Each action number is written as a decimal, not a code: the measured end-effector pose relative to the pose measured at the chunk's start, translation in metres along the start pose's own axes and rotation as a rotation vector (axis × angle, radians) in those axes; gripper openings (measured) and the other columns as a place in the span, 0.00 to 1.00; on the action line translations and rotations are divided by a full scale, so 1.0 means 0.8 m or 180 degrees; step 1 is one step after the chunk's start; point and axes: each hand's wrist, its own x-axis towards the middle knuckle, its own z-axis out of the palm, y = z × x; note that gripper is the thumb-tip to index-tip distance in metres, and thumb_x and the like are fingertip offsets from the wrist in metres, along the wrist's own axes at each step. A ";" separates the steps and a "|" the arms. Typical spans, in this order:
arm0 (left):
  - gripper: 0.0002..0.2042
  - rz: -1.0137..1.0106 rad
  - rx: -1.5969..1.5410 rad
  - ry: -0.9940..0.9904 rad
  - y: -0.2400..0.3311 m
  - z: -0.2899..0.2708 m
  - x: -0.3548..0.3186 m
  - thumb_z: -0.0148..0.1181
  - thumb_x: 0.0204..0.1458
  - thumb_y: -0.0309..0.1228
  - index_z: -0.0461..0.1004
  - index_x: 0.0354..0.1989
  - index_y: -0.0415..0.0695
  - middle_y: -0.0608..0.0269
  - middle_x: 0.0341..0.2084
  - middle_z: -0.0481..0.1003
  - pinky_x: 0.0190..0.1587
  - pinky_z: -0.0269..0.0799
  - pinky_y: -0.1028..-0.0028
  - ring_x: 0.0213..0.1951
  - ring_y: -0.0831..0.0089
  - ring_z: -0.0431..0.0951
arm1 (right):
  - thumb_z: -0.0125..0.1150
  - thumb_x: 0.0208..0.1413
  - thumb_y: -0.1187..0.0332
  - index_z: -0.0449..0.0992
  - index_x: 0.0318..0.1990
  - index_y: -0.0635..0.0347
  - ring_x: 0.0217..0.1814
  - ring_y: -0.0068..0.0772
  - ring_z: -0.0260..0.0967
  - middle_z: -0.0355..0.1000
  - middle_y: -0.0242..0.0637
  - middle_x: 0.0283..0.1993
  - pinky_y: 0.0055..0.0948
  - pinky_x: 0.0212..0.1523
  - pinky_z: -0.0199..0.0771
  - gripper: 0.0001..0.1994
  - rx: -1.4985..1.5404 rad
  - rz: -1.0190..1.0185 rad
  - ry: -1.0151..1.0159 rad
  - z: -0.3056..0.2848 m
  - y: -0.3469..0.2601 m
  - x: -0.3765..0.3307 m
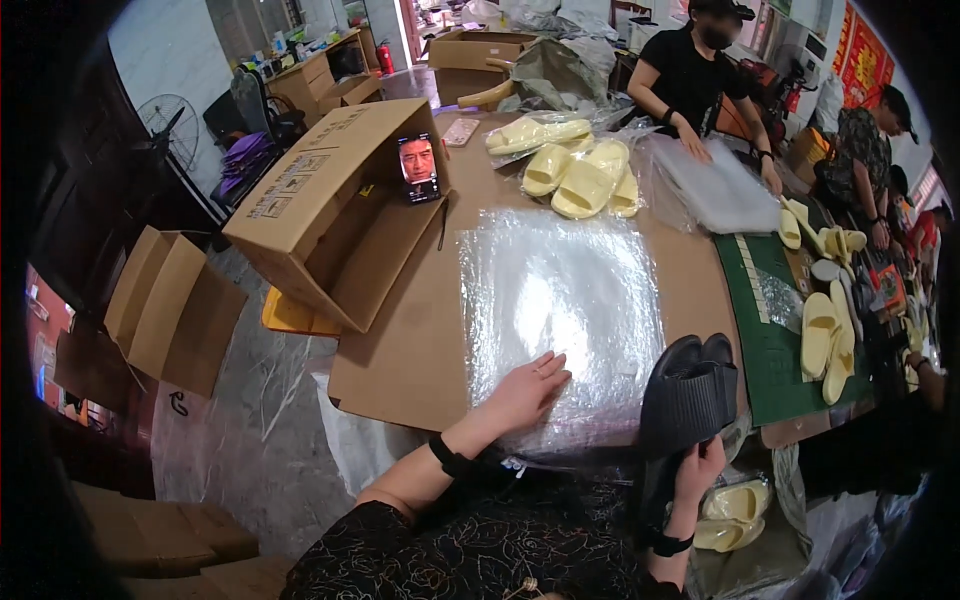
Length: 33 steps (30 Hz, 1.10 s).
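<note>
My left hand (pixel 530 393) lies flat with its fingers stretched on a stack of clear plastic bags (pixel 560 290) in front of me. At the table's near right edge, my right hand (pixel 697 468) grips a pair of black slide sandals (pixel 690 395) from below. The slides have ribbed straps and stand with their toes pointing away from me, just right of the bags. Part of the right hand's fingers is hidden behind them.
Bagged yellow slides (pixel 590 180) lie behind the bags. An open cardboard box (pixel 335 190) with a phone (pixel 418 168) stands left. Across the table a person (pixel 690 75) handles plastic bags (pixel 715 180). Further yellow slides (pixel 822 335) sit on a green mat (pixel 765 380) at right.
</note>
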 end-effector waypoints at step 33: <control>0.25 -0.0405 -0.0506 0.0200 0.021 -0.027 0.009 0.63 0.51 0.30 0.66 0.59 0.52 0.49 0.69 0.57 0.51 0.75 0.57 0.54 0.46 0.74 | 0.54 0.52 0.82 0.75 0.47 0.71 0.41 0.41 0.76 0.77 0.48 0.40 0.30 0.45 0.71 0.14 0.0106 -0.0062 -0.0045 0.016 -0.016 -0.012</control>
